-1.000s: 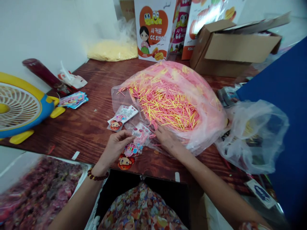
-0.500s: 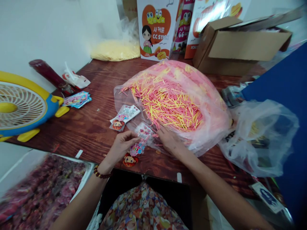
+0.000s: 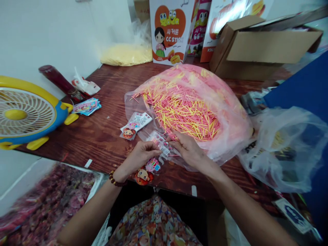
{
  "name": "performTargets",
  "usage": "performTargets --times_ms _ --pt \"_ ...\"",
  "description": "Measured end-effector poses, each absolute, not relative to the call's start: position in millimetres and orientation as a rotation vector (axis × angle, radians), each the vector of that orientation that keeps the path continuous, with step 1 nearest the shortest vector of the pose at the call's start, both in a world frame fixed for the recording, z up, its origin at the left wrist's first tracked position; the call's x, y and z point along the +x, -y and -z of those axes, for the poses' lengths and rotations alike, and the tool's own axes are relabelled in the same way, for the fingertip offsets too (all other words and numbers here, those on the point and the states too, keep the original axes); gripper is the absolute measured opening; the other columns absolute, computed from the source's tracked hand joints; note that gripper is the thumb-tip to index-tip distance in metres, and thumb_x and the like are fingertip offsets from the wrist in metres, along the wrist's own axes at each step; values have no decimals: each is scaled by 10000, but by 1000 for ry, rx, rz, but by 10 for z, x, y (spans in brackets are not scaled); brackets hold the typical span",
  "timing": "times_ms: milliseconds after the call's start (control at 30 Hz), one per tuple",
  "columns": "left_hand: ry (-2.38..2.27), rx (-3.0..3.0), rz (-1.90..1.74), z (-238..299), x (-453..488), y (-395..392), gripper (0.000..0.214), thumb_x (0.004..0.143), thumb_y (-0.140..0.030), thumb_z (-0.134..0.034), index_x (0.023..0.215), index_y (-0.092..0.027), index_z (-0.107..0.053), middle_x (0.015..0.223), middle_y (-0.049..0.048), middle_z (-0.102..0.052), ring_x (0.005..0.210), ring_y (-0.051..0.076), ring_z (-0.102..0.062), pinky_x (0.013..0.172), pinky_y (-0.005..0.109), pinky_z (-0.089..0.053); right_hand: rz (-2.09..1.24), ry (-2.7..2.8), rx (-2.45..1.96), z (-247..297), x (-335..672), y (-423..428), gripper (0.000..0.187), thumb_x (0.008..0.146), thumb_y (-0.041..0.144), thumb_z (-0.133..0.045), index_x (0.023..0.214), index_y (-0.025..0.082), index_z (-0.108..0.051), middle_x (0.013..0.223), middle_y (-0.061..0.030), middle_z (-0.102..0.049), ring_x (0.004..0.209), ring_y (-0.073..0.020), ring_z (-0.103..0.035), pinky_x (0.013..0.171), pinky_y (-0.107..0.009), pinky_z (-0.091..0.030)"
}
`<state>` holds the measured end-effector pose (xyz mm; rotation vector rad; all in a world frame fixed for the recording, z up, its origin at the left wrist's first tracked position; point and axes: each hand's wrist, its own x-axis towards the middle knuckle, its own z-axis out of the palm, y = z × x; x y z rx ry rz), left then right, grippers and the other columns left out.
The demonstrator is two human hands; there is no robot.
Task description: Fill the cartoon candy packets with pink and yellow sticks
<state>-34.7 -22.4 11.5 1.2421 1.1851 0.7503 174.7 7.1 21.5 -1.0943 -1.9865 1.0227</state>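
Note:
A small clear printed packet (image 3: 153,165) with a cartoon face hangs over the table's front part. My left hand (image 3: 145,153) pinches it near its upper end, thumb and fingers together. Just right of it, my right hand (image 3: 188,150) is closed, with the ends of a few pink sticks (image 3: 173,136) showing at its fingertips. Those fingertips are close to the packet's upper end; whether they touch it I cannot tell. Behind my hands lies a large open plastic bag (image 3: 228,126) full of pink and yellow sticks (image 3: 184,114). A stack of similar packets (image 3: 137,124) lies left of the bag.
On the left stand a yellow and blue fan (image 3: 48,102), a dark red bottle (image 3: 57,80) and some blue printed packets (image 3: 87,106). Printed boxes (image 3: 167,34) and an open carton (image 3: 261,48) line the back. A crumpled clear bag (image 3: 287,147) sits at the right.
My right hand has lifted from the bag's near edge with pink sticks in its fingers and turned toward the packet. My left hand still pinches the packet. The view has shifted slightly.

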Motion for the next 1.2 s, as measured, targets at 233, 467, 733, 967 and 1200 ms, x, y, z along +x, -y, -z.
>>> performTargets --times_ms 233,467,733,967,1200 --pt "-1162 1321 -726 -75 -363 228 285 810 -389 -688 707 -126 -651 618 -29 -536 570 77 -411 539 201 -320 -802 2288 -1071 -280 1668 -95 163 966 247 -450 834 213 -540 760 -12 -589 677 -158 -510 634 -286 -359" --pt "-1149 1483 -795 -131 -374 296 327 880 -419 -616 729 -132 -663 636 -22 -505 594 88 -395 551 214 -307 -1202 1671 -996 -370 1682 -126 159 944 352 -537 851 226 -563 722 27 -586 677 -138 -551 661 -283 -434" --pt "-1121 1634 -923 -121 -292 310 286 905 -367 -586 747 -141 -661 684 -1 -536 658 113 -451 628 225 -369 -1373 834 -615 -578 1386 -53 126 904 369 -601 923 252 -558 689 51 -588 668 -134 -615 711 -309 -534" --pt "-1130 1554 -962 -88 -268 311 286 899 -380 -594 752 -145 -666 685 -7 -552 656 108 -457 628 216 -384 -1373 878 -633 -466 1236 3 169 938 399 -563 876 242 -566 708 43 -587 753 -138 -661 831 -325 -539" --pt "-1142 1398 -1018 -138 -204 273 242 863 -369 -636 794 -147 -700 698 2 -613 653 111 -497 626 216 -407 -1320 1129 -859 -351 1314 66 178 938 367 -533 892 233 -640 939 -28 -726 1053 -198 -658 1054 -414 -438"
